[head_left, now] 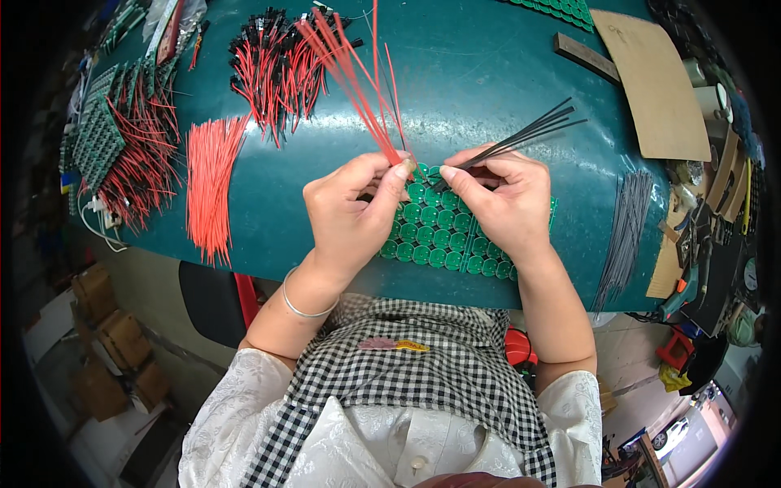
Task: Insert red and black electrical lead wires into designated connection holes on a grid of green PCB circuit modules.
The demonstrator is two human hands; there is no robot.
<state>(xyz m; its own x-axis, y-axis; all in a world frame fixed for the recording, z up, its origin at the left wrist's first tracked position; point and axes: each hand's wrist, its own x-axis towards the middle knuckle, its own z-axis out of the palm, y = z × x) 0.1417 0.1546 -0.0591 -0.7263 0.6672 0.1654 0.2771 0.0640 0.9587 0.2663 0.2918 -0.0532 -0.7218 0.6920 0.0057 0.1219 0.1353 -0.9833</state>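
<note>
My left hand [355,199] pinches a bunch of red wires [350,77] that fan upward and to the left. A few black wires [529,132] are gripped in my right hand [508,195], their far ends pointing up and to the right. Both sets of fingertips meet close together over the top edge of a panel of round green circuit boards [431,236]. The panel lies flat on the teal table mat [455,98]. Whether the wire tips touch the boards is too small to tell.
Loose red wires [213,187] lie left of my hands, with black-ended red leads [281,69] behind them. Dark wires [625,236] lie at the right. Wired boards [102,130] are piled far left. Cardboard [651,85] and a metal bar [586,57] sit back right.
</note>
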